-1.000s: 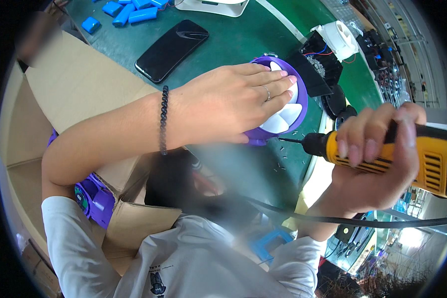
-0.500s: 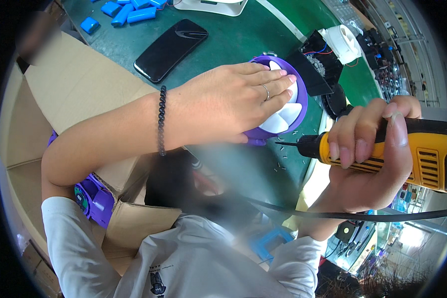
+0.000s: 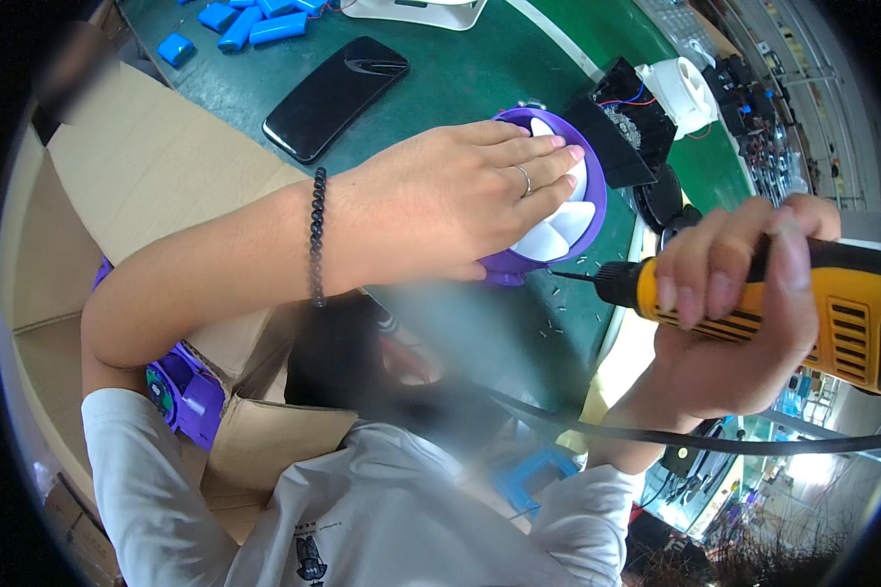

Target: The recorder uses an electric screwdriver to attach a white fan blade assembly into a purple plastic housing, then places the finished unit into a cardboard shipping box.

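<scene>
The purple fan housing (image 3: 558, 210), pinned flat under the left hand (image 3: 450, 205), lies just left of the bit of the yellow electric screwdriver (image 3: 754, 298) that the right hand (image 3: 734, 323) grips closed, its long axis pointing level at the housing.

We count one purple fan housing (image 3: 548, 220) with white blades on the green tabletop (image 3: 460, 78), one yellow electric screwdriver (image 3: 822, 308), one black phone (image 3: 335, 96), about five blue battery packs (image 3: 255, 22), one black box (image 3: 622, 122), one white part (image 3: 677, 93), two hands, one cardboard box (image 3: 137, 166).
</scene>
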The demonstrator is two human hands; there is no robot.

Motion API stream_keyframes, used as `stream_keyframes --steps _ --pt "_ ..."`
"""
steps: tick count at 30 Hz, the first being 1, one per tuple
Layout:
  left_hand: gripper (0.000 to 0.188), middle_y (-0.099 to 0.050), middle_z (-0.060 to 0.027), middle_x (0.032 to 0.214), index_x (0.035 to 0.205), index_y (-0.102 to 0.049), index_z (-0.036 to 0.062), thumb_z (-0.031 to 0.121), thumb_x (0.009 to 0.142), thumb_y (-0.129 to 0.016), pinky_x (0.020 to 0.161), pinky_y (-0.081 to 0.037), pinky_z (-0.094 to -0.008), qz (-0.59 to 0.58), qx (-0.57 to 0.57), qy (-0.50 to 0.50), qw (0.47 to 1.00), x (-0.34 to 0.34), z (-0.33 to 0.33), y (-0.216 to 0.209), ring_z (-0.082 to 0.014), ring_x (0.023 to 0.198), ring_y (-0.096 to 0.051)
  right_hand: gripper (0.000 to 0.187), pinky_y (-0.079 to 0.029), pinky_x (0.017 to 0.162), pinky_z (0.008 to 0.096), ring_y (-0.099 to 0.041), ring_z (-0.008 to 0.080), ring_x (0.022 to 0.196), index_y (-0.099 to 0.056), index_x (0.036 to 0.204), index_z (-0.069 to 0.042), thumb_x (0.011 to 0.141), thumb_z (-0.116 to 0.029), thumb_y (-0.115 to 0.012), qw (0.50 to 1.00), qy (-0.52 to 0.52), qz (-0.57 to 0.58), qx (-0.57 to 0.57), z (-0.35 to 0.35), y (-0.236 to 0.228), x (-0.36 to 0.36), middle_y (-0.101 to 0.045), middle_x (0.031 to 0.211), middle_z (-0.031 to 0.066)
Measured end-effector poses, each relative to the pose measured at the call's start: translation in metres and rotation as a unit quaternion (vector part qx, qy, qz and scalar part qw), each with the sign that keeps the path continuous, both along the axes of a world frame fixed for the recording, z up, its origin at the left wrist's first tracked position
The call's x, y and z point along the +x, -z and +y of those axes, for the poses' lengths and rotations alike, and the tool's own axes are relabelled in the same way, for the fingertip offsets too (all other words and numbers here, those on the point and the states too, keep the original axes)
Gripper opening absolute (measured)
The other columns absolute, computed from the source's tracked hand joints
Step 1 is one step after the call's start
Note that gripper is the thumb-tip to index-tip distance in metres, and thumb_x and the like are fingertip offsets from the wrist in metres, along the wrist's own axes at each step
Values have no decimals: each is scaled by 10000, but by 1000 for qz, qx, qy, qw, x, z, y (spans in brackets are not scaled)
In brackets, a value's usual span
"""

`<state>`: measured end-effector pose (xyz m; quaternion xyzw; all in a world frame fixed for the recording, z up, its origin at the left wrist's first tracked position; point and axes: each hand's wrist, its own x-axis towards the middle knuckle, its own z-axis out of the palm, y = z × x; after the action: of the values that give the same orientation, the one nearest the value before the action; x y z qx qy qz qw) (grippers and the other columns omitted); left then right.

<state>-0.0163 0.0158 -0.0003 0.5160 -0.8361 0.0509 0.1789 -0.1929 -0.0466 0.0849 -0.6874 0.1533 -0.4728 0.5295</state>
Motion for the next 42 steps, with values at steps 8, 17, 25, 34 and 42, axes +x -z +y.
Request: stream_keyframes --steps 8,17,25,34,42 --pt "954 -417 -143 1476 1399 -406 39 256 590 -862 1143 -344 -392 -31 -14 -7 999 -1 0 0 -279 1345 -444 160 -398 454 248 -396 77 451 -462 1017 -57 981 -213 -460 995 -82 -47 31 -7 -4 -5 -439 620 13" --pt "971 -418 -149 1472 1394 -412 28 216 561 -876 1133 -355 -397 7 -13 3 1000 0 -1 2 -283 1336 -450 175 -410 465 255 -402 107 457 -450 1049 -50 974 -207 -471 997 -59 -41 40 7 9 4 -442 624 31" --pt "938 -419 -151 1474 1398 -409 31 256 605 -855 1142 -340 -392 -26 -17 -7 999 -2 -1 2 -273 1351 -439 143 -384 451 253 -380 86 453 -474 1019 -50 982 -185 -444 996 -67 -54 29 -4 -4 -6 -431 624 16" --pt "946 -412 -155 1478 1391 -412 33 225 582 -865 1141 -341 -393 -17 -17 -1 1000 -1 -2 2 -276 1351 -438 170 -399 459 258 -398 97 460 -460 1053 -43 991 -200 -438 994 -84 -61 43 4 2 -1 -439 632 27" --pt "954 -414 -152 1478 1397 -408 27 242 586 -863 1143 -338 -390 -15 -6 0 1000 -2 2 -2 -273 1357 -432 177 -408 444 252 -408 88 450 -479 1030 -40 969 -205 -464 999 40 -3 -10 5 2 -2 -440 625 22"
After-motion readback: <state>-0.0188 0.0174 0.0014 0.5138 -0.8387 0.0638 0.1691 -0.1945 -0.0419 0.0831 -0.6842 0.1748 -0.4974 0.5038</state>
